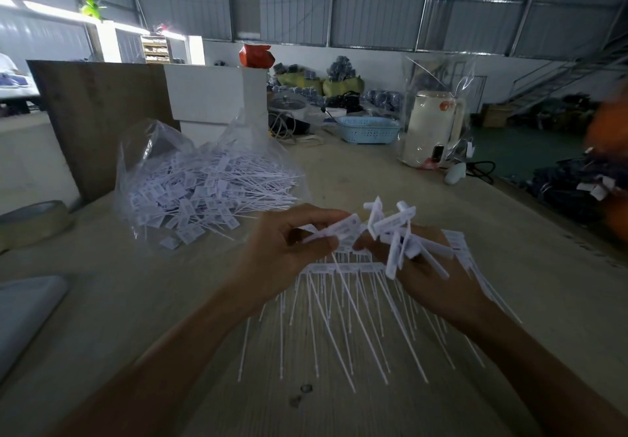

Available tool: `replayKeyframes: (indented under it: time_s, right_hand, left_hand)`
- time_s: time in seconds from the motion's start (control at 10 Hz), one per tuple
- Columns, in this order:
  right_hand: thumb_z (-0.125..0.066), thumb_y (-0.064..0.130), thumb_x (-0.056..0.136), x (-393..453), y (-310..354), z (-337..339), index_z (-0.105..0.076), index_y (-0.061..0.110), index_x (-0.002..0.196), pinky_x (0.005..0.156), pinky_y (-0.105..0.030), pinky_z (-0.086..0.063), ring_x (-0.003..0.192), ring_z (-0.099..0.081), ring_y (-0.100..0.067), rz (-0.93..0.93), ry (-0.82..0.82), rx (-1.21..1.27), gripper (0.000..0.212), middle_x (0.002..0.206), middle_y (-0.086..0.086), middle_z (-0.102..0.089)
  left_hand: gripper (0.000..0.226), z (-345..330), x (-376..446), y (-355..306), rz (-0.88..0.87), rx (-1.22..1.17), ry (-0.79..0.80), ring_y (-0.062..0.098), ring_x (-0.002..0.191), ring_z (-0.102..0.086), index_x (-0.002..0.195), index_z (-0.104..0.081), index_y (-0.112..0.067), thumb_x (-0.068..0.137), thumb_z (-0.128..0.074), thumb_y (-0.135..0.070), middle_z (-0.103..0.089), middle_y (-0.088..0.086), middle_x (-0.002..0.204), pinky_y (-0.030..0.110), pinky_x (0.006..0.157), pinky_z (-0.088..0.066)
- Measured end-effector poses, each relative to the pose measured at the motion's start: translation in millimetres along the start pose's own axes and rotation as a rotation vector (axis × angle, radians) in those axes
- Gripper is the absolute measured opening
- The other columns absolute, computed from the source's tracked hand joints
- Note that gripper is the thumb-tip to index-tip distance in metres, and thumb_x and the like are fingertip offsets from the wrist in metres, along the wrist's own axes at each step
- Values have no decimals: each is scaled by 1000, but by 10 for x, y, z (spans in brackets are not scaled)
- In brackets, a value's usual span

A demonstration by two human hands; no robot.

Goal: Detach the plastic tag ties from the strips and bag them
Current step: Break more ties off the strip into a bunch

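Bag (204, 178) full of loose ties sits mid-left on the surface (339, 171), kettle (433, 129) and basket (368, 129) further back upper right, tape roll (32, 224) at the left edge.

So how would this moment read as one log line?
left hand: pinches tag tie | right hand: grips tag ties | bag: part-filled

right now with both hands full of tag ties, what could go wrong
1. The right hand holds a splayed bunch of loose ties pointing all ways; some could slip onto the table.
2. The left hand pinches one tie near the strip; a hard pull might tangle the long tails.
3. The bag lies open sideways, so ties could spill out.
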State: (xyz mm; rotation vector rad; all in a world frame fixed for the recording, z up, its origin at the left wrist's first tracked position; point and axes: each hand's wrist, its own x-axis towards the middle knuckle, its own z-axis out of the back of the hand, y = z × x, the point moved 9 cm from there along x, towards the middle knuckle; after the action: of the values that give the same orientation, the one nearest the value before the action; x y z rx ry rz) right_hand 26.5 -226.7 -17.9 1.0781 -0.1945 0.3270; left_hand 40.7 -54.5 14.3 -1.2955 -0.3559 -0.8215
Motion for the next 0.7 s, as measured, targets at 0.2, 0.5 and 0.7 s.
replayKeyframes:
  time_s: [0.2,0.5,0.7]
  right_hand:
    - [-50,16,101,39,-142,-38,-64,22,115,75,-12,-44,72,-52,10,-145,-11,-80,21,86,19,-56]
    - [-56,38,98,27,-46,-61,-66,21,86,55,-21,-34,54,-43,-4,-152,-53,190,23,57,13,-50]
    - [-47,51,96,22,-47,-17,-68,42,86,65,-20,-30,61,-49,5,-107,-73,95,24,60,30,-57]
  left_hand:
    - [42,-82,-12,-128,-99,194,63,19,102,-67,120,-69,-6,81,-73,6,-70,6,112,38,85,-55]
    - [26,-78,-169,-377,-393,670,-196,27,95,-67,111,-71,2,86,-72,-3,-71,12,105,42,80,-54]
    - [29,-130,-206,-393,-453,664,-201,23,92,-68,114,-70,3,86,-73,-5,-73,13,105,34,82,-55]
